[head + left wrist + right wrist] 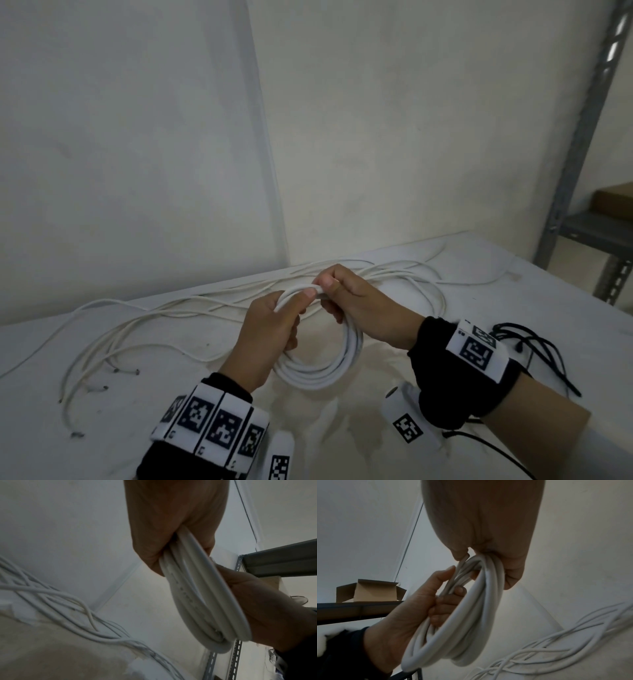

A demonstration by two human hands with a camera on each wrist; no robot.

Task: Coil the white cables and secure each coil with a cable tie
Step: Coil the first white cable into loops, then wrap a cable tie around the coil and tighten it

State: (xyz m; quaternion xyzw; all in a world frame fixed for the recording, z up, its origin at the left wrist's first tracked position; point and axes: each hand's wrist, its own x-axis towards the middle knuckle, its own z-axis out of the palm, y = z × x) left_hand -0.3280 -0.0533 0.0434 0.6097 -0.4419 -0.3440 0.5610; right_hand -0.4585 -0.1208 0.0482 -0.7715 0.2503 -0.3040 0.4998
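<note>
A thick white cable coil of several loops hangs above the white table, held at its top by both hands. My left hand grips the coil's upper left with fingers curled round the loops. My right hand pinches the coil's top between thumb and fingers. The left wrist view shows the coil edge-on, running from my left hand down past my right hand. Thin loose white cables sprawl over the table to the left and behind. No cable tie is visible.
Black cords lie on the table at the right. A grey metal shelf rack stands at the far right with an open cardboard box on it. White walls meet in a corner behind the table.
</note>
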